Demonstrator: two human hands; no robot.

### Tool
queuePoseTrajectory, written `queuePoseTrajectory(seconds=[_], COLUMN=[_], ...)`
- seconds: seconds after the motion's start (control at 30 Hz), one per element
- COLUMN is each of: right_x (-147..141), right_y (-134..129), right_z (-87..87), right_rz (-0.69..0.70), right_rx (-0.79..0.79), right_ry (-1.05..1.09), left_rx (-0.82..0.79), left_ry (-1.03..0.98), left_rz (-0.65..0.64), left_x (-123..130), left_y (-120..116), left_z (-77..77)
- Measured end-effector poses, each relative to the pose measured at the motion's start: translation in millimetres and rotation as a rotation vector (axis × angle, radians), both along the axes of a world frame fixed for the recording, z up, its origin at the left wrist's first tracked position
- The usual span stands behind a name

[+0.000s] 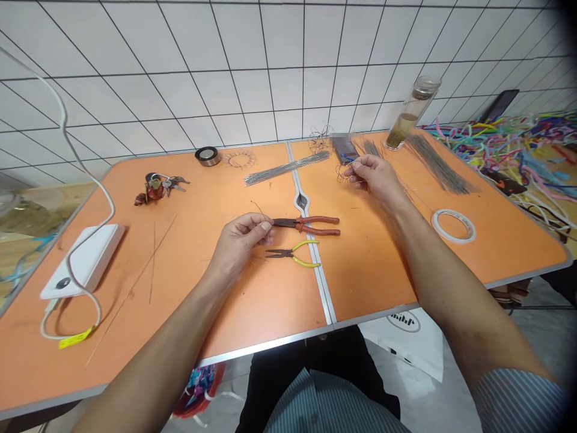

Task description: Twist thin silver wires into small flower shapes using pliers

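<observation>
My left hand (246, 237) is closed in a pinch above the orange table, with a thin wire (258, 207) sticking up from its fingers. Right by its fingertips are the jaws of the red-handled pliers (311, 225), which lie on the table. Yellow-handled needle-nose pliers (293, 253) lie just nearer to me. Farther off to the right, my right hand (372, 177) pinches a thin curled wire (341, 174), whose loops show left of the fingers. The fingertips partly hide where each wire is gripped.
Wire bundles (286, 168) lie at the back, with more straight wires (439, 165) to the right. Around them are black tape (208, 156), a glass bottle (410, 114), a white ring (453, 226), keys (169, 183) and a corded power bank (83, 261). A tiled wall (279, 66) stands behind.
</observation>
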State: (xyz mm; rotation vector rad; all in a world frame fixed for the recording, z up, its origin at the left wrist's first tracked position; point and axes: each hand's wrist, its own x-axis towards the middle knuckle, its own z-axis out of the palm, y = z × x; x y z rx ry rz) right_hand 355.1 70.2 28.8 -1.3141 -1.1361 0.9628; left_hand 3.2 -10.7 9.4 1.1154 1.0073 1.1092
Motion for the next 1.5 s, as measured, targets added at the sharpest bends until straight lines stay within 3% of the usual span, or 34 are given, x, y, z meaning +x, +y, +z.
queuePoseTrajectory(seconds=[0.23, 0.63, 0.87, 1.03, 1.13, 1.33, 1.5], right_x=[-7.2, -12.2, -13.9, -18.7, -24.9, -43.1, -61.8], right_y=[-10.1, -13.7, -13.9, -15.4, -18.2, -26.4, -35.1], right_z=[12.9, 16.7, 16.8, 16.5, 16.6, 17.7, 16.9], right_rz=[0.185, 0.339, 0.345, 0.362, 0.383, 0.434, 0.517], right_rx=[-0.045, -0.026, -0.027, -0.04, -0.038, -0.095, -0.157], right_ry=[0.286, 0.377, 0.411, 0.397, 0.399, 0.404, 0.389], left_rx=[0.015, 0.069, 0.168, 0.42, 0.493, 0.509, 0.41], left_ry=[-0.002, 0.057, 0.33, 0.623, 0.762, 0.833, 0.573], left_rz=[-0.038, -0.095, -0.185, -0.28, -0.295, -0.242, -0.025], left_x=[1.8, 1.2, 3.0, 4.5, 4.4, 5.1, 5.7], left_y=[1.4, 4.0, -3.8, -10.6, -11.3, -10.8, -4.3], left_z=[-1.5, -5.4, -10.1, -8.7, -9.4, -10.7, -2.9])
